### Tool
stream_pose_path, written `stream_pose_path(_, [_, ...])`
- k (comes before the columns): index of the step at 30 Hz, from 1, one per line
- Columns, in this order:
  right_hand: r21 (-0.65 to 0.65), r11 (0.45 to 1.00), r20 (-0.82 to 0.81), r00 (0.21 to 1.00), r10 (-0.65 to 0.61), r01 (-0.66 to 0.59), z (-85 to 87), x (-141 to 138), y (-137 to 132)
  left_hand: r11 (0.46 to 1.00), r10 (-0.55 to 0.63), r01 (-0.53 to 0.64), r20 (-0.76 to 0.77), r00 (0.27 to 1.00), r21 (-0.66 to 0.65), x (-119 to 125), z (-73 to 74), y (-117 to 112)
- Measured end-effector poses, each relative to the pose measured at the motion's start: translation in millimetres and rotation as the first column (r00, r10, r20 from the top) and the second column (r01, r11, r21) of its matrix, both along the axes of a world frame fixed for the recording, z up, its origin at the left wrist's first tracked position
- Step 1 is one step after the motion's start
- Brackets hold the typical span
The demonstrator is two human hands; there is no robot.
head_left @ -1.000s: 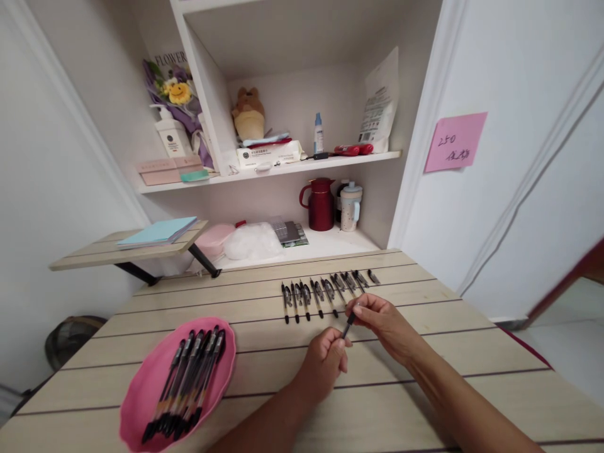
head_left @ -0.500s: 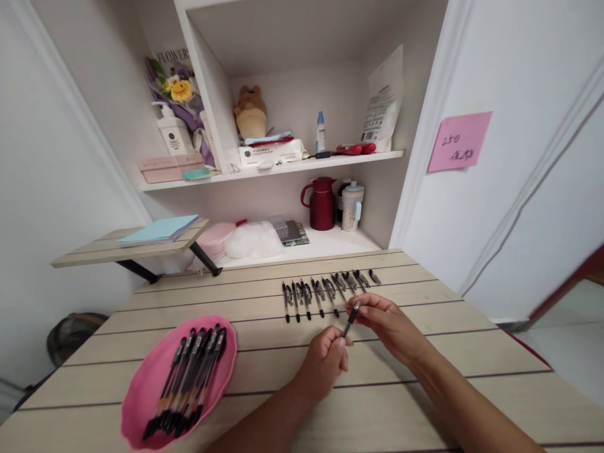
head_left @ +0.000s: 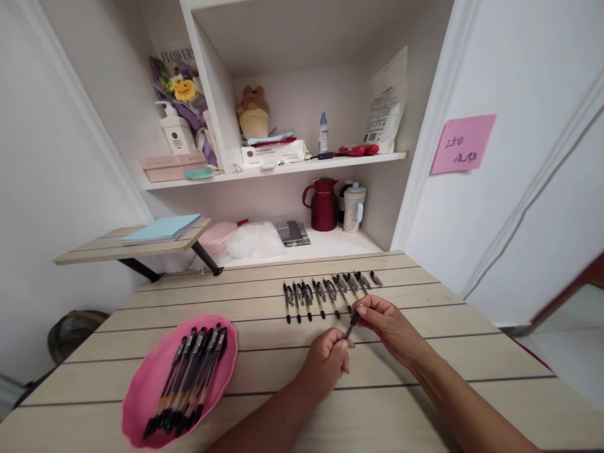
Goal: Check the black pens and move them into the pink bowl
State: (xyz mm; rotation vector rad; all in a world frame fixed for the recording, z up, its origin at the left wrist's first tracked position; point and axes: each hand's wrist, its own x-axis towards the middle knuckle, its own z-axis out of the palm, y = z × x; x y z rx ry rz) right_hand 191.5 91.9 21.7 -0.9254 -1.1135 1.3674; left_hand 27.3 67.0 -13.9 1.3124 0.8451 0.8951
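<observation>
My left hand [head_left: 325, 358] is closed around the lower part of an uncapped black pen [head_left: 352, 323], which tilts up to the right. The thumb and fingers of my right hand [head_left: 384, 319] pinch the pen's upper end, near its pale tip. Just beyond my hands, several uncapped pens [head_left: 298, 303] lie in a row with loose black caps [head_left: 331, 289] beside them. One cap [head_left: 375, 279] lies alone at the row's right end. Off to the left, a pink scalloped tray [head_left: 134, 390] holds several capped black pens [head_left: 189, 371].
A small raised shelf [head_left: 89, 251] with coloured paper [head_left: 163, 228] stands at the table's back left. Behind the slatted table [head_left: 406, 402] is a white cabinet holding a red jug [head_left: 324, 204], a pale cup [head_left: 353, 209] and a white plastic bag [head_left: 255, 240].
My right fingers have closed over the upper end of the pen, where the tip showed plainly before. My left hand keeps its grip. The view has shifted slightly.
</observation>
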Motion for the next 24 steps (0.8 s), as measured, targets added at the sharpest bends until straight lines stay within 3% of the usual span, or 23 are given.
stream_pose_path(4, [0.057, 0.998, 0.125, 0.992, 0.019, -0.027, -0.8, 6, 4, 1.000, 0.013, -0.013, 0.018, 1.000, -0.029, 0, -1.7, 3])
stream_pose_path(6, [0.092, 0.995, 0.289, 0.955, -0.070, 0.045, -1.6, 17, 18, 0.998, 0.025, -0.024, 0.032, 0.999, -0.051, 0, -0.7, 5])
stream_pose_path(7, [0.111, 0.986, 0.403, 0.901, -0.163, 0.128, -2.1, 24, 29, 0.998, 0.032, -0.029, 0.041, 0.999, -0.064, 0, 0.3, 5])
stream_pose_path(8, [0.143, 0.953, 0.555, 0.776, -0.301, 0.267, -2.6, 33, 41, 0.997, 0.038, -0.034, 0.050, 0.998, -0.076, 0, 1.5, 5])
stream_pose_path(9, [0.191, 0.894, 0.720, 0.561, -0.408, 0.404, -3.2, 42, 54, 0.996, 0.041, -0.036, 0.059, 0.997, -0.086, 0, 2.7, 5])
stream_pose_path(10, [0.206, 0.865, 0.772, 0.468, -0.431, 0.458, -4.1, 50, 67, 0.995, 0.045, -0.038, 0.066, 0.997, -0.093, -1, 3.8, 5])
stream_pose_path(12, [0.215, 0.832, 0.823, 0.363, -0.436, 0.511, -6.9, 64, 90, 0.994, 0.051, -0.043, 0.078, 0.996, -0.103, -2, 5.1, 4])
stream_pose_path(18, [0.209, 0.821, 0.883, 0.258, -0.392, 0.532, -23.8, 68, 121, 0.989, 0.067, -0.052, 0.103, 0.992, -0.136, -2, 1.3, 5])
stream_pose_path(24, [0.194, 0.808, 0.869, 0.285, -0.404, 0.556, -31.0, 79, 109, 0.991, 0.066, -0.051, 0.117, 0.991, -0.125, -1, 2.3, 6])
